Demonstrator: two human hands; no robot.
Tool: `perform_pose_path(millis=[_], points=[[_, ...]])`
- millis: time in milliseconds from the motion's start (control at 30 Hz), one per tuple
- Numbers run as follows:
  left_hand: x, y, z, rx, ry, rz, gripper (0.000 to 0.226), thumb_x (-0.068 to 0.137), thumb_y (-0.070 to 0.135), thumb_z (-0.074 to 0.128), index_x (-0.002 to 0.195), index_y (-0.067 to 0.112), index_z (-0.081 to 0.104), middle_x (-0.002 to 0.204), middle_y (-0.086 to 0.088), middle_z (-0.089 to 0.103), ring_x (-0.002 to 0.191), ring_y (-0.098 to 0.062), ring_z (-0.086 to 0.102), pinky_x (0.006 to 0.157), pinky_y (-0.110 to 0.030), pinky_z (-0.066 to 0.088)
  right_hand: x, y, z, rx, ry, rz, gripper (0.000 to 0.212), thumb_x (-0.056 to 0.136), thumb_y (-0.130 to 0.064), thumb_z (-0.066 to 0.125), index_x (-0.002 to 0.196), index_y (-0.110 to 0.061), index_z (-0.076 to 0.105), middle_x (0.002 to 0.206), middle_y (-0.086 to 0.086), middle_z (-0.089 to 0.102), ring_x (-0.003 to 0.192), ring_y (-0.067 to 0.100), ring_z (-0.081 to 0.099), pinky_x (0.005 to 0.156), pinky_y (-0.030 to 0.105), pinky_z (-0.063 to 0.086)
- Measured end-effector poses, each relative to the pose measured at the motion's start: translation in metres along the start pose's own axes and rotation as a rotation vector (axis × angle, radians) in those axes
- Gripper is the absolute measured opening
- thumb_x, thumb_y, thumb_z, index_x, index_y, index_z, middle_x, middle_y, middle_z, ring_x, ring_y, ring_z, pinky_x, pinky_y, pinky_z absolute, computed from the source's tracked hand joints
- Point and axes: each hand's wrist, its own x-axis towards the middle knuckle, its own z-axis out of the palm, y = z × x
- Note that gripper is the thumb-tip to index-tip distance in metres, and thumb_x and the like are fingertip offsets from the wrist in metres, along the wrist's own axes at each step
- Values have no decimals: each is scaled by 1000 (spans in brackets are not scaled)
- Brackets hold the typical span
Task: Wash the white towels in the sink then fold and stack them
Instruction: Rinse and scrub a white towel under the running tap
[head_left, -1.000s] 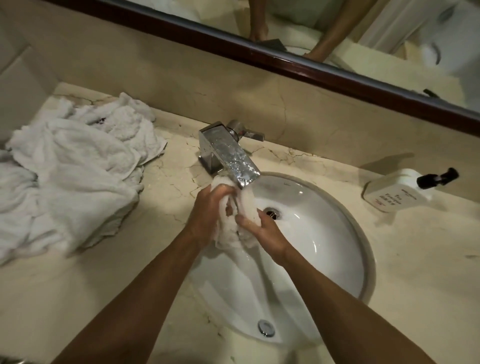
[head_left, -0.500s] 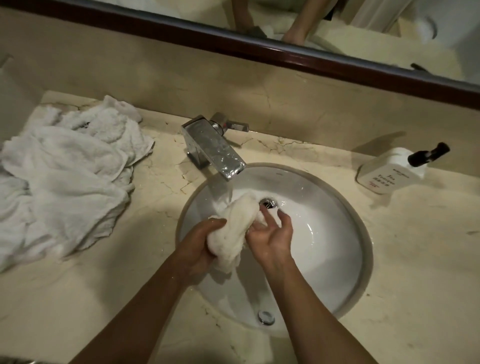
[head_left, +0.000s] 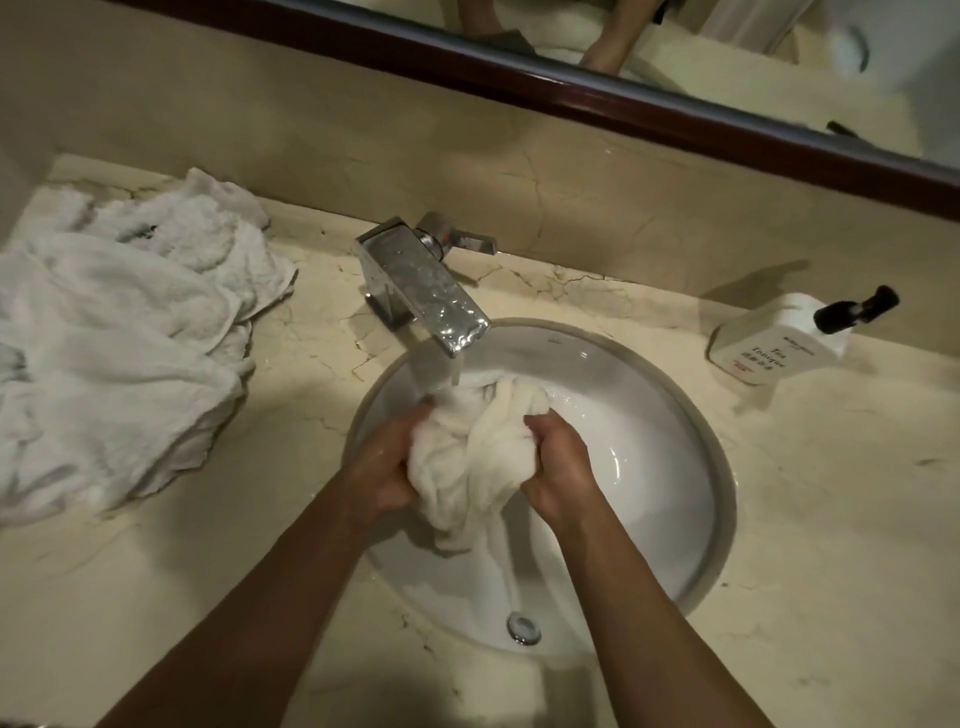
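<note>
A wet white towel (head_left: 475, 452) is bunched over the round white sink (head_left: 670, 441), just below the chrome faucet (head_left: 423, 291), from which water runs onto it. My left hand (head_left: 387, 465) grips the towel's left side. My right hand (head_left: 558, 467) grips its right side, fingers curled into the cloth. A tail of the towel hangs down into the basin between my wrists. A heap of crumpled white towels (head_left: 119, 338) lies on the marble counter to the left.
A white pump bottle (head_left: 774, 338) lies tipped on the counter right of the sink. The beige marble counter (head_left: 831, 519) surrounds the basin. A dark-framed mirror (head_left: 571, 83) runs along the back wall. The overflow fitting (head_left: 523, 627) sits at the basin's near wall.
The towel has come down from the spout and spread wider. My right hand, open against it half a second ago, now grips it; the left hand keeps its hold.
</note>
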Motion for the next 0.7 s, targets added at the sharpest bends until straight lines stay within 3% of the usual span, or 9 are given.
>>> perform_pose_path(millis=[67,133,200,300,367,467,533,600,700], points=[[3,5,-9,-155,-38,68,45,106,34,43,144,10,50,147,-18,48,137,-35,45,118,-57,26,2,0,1,-113,54,-109,22,96,-7,44,100,-6,66,99,18,69,90,30,67,85,40,53],[8,0,-9,-76,21,156,34,105,28,46,128,8,62,124,-19,64,115,-34,62,100,-50,50,-1,12,8,-260,45,-175,26,97,-22,51,113,-5,63,113,19,67,104,34,65,92,43,51],[12,-6,4,201,219,191,30,102,29,51,113,6,67,95,-11,71,87,-25,69,73,-32,56,-13,29,26,-487,4,-236,35,102,-38,50,122,-10,54,119,15,66,111,30,64,99,42,50],[13,-17,27,784,457,289,39,105,37,43,116,9,66,100,-3,70,89,-15,65,67,-21,43,-15,37,47,-658,-26,-410,27,107,-40,41,113,-14,48,101,5,66,98,21,65,93,42,52],[10,-24,36,987,424,350,44,106,40,37,109,11,69,98,-4,70,90,-15,66,65,-15,40,8,20,60,-548,28,-372,25,107,-32,41,112,-8,48,96,5,62,96,24,64,92,45,51],[21,-13,32,1051,600,321,48,109,34,32,107,2,67,91,-14,67,95,-29,66,63,-27,36,19,13,80,-574,17,-300,31,103,-31,46,113,-1,48,96,11,62,103,37,65,88,48,53],[40,0,15,971,675,269,37,110,27,29,114,5,59,94,-11,62,105,-31,62,67,-24,35,3,23,85,-661,-84,-347,27,103,-32,46,112,-6,46,94,5,62,99,29,63,89,46,51],[35,-1,16,800,625,229,32,109,29,31,112,11,57,93,-8,61,95,-22,63,59,-17,40,-4,26,81,-696,-77,-383,21,105,-30,42,106,-10,47,89,-1,57,95,24,59,89,43,48],[26,-18,34,875,556,265,38,107,36,35,95,17,65,80,1,64,73,-6,61,53,-13,38,25,14,77,-642,37,-281,22,105,-26,41,92,-10,47,83,3,53,83,26,56,80,42,48]])
